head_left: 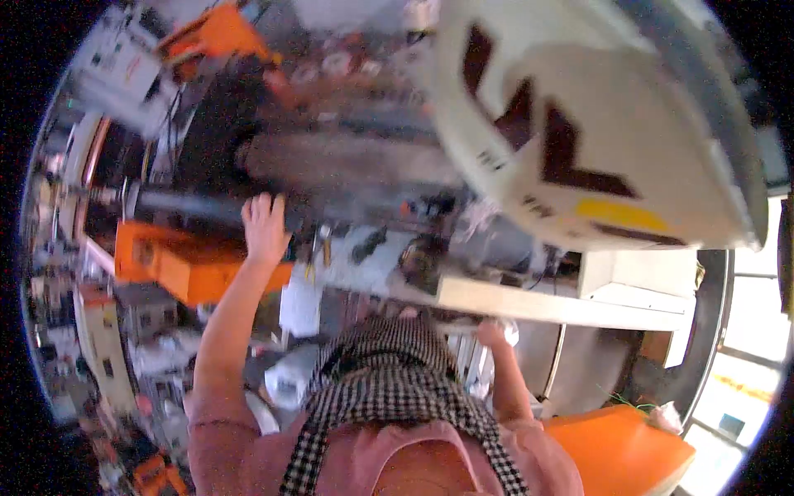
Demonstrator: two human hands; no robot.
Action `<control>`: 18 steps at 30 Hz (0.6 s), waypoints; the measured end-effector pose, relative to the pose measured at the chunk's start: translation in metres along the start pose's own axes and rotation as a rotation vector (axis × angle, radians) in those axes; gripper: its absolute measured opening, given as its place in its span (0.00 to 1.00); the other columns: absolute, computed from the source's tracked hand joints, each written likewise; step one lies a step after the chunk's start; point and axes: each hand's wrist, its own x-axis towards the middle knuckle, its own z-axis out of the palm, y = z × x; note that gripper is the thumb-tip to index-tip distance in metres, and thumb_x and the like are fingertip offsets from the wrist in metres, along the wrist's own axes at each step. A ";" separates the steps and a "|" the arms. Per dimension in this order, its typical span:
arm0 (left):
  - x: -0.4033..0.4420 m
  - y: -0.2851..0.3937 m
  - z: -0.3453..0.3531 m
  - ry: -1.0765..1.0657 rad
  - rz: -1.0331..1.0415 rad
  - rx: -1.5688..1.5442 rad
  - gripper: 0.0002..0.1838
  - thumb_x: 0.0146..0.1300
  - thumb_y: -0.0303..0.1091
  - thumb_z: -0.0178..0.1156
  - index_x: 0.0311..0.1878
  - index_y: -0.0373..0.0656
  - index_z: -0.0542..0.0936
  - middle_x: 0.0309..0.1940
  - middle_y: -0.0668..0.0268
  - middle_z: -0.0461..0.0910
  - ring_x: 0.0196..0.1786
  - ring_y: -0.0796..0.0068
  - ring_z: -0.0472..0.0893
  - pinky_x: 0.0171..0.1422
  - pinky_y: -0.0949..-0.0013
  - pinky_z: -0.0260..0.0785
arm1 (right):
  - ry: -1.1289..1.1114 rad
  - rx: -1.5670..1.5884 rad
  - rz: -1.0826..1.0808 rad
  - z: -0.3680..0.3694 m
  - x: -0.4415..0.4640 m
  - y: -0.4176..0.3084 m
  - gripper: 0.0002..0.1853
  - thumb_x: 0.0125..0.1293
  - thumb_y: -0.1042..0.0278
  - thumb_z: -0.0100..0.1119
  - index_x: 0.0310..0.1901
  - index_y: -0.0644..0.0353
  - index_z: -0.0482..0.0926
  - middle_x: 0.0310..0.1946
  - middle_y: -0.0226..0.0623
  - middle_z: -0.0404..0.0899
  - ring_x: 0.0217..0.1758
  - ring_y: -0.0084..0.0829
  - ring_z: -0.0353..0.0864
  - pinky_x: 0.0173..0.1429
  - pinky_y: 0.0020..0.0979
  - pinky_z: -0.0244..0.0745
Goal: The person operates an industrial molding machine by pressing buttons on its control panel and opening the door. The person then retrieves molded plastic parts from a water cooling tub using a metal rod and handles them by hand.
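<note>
My left hand (265, 227) reaches forward at the left of centre, over the right end of a long dark cylinder (186, 205). Its fingers look curled down onto the dark part there, but motion blur hides the exact contact. Just below the cylinder is an orange metal housing (194, 269). My right hand (492, 333) is low at the right, beside my checked apron, near a pale beam (562, 304). Something whitish and small lies against its fingers; the blur hides whether they hold it.
A big cream machine cover (579, 124) with dark and yellow markings fills the upper right. Brown rollers (356, 161) lie ahead. Near the lower right stands an orange panel (620, 446). A white box (116, 70) is at the upper left.
</note>
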 end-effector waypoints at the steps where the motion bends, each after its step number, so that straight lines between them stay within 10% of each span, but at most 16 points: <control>1: 0.000 0.003 0.001 -0.013 -0.027 0.049 0.37 0.31 0.31 0.68 0.51 0.41 0.66 0.46 0.56 0.63 0.53 0.58 0.62 0.60 0.56 0.49 | 0.001 0.014 -0.033 -0.001 0.002 -0.003 0.25 0.55 0.44 0.47 0.37 0.62 0.77 0.38 0.51 0.75 0.46 0.47 0.73 0.51 0.41 0.65; 10: -0.011 0.002 0.011 0.177 -0.049 -0.057 0.30 0.30 0.28 0.66 0.44 0.46 0.69 0.41 0.61 0.65 0.50 0.62 0.64 0.54 0.55 0.52 | 0.009 -0.025 -0.065 -0.023 -0.021 -0.063 0.19 0.51 0.55 0.57 0.39 0.61 0.72 0.40 0.52 0.74 0.46 0.49 0.72 0.50 0.42 0.66; 12: -0.012 -0.005 0.017 0.224 -0.037 -0.090 0.30 0.30 0.28 0.66 0.43 0.46 0.69 0.40 0.61 0.64 0.50 0.63 0.64 0.54 0.55 0.52 | -0.176 -0.048 -0.015 -0.021 -0.014 -0.072 0.30 0.53 0.48 0.53 0.53 0.61 0.65 0.50 0.52 0.68 0.54 0.50 0.66 0.56 0.44 0.62; 18: -0.012 -0.007 0.038 0.350 -0.003 -0.085 0.24 0.35 0.25 0.62 0.42 0.45 0.70 0.39 0.61 0.64 0.49 0.62 0.65 0.54 0.54 0.51 | 0.071 -0.099 -0.209 0.029 0.011 -0.058 0.19 0.55 0.56 0.52 0.42 0.62 0.72 0.40 0.51 0.74 0.45 0.50 0.72 0.48 0.41 0.68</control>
